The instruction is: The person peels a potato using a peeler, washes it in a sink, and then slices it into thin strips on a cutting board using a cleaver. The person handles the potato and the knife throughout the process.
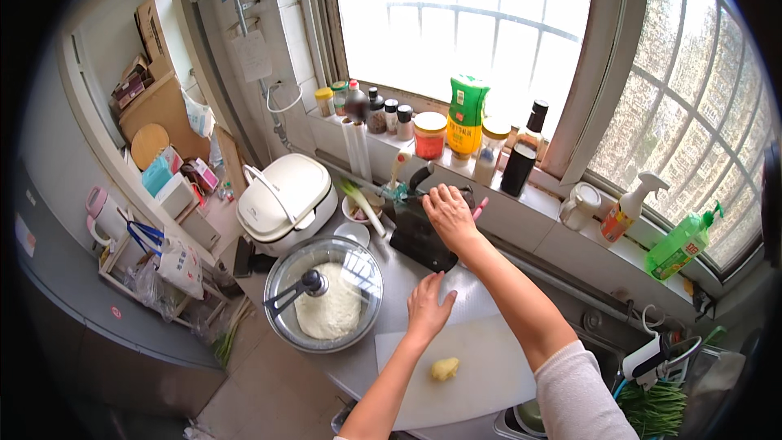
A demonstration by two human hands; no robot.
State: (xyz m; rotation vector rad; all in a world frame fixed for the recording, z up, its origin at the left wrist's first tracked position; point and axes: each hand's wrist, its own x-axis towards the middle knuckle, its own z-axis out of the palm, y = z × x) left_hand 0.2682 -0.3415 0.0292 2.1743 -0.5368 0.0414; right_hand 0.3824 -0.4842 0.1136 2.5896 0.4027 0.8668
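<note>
My right hand [450,212] reaches over a black knife block [423,243] holding kitchen tools by the window wall; its fingers bend at the block's top, and what they touch is hidden. My left hand [427,307] is just in front of the block, thumb and fingers apart, with nothing in it. Below the hands, a peeled piece of ginger [445,369] lies on a white cutting board [482,379]. To the left stands a bowl with a glass lid [281,318], and dough [330,305] shows through the glass.
A white rice cooker [287,195] stands at the back left, near a leek [364,205] lying over a small bowl. Jars and bottles, among them a dark sauce bottle [521,159], line the windowsill. Green chives [654,409] lie at the lower right, beside the sink [595,348].
</note>
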